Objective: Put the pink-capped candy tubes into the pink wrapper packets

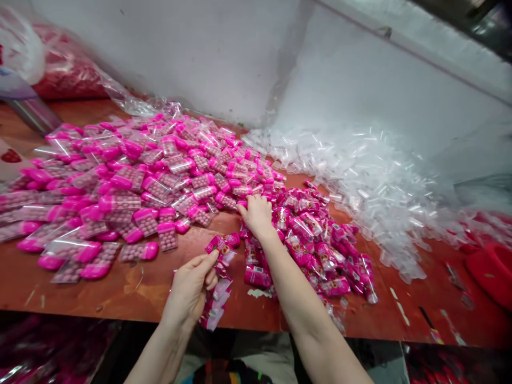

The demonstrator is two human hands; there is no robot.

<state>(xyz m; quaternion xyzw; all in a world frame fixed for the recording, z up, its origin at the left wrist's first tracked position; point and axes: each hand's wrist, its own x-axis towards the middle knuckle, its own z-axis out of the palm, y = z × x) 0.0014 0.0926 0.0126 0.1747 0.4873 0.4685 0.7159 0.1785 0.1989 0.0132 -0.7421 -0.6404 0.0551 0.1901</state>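
My left hand [191, 285] is closed near the table's front edge, thumb and forefinger pinching a pink printed wrapper [219, 245]. More shiny pink wrappers [216, 306] hang or lie beneath its fingers, partly hidden by them. My right hand [257, 214] reaches further forward, fingers curled down where two piles meet; what lies under its fingertips is hidden. To its left spreads a big heap of small clear candy boxes [160, 186] with bright pink caps and pale pink balls inside. Beside and below my right forearm sits a pile of pink wrapped candy packs [306, 229].
Clear plastic empty cases [360, 170] are heaped along the wall at the right. A red bowl-like object [494, 272] stands at the far right edge. Back left are a large bag of red material [70, 66] and a metallic cylinder [34, 109]. The table [160, 293] is reddish brown.
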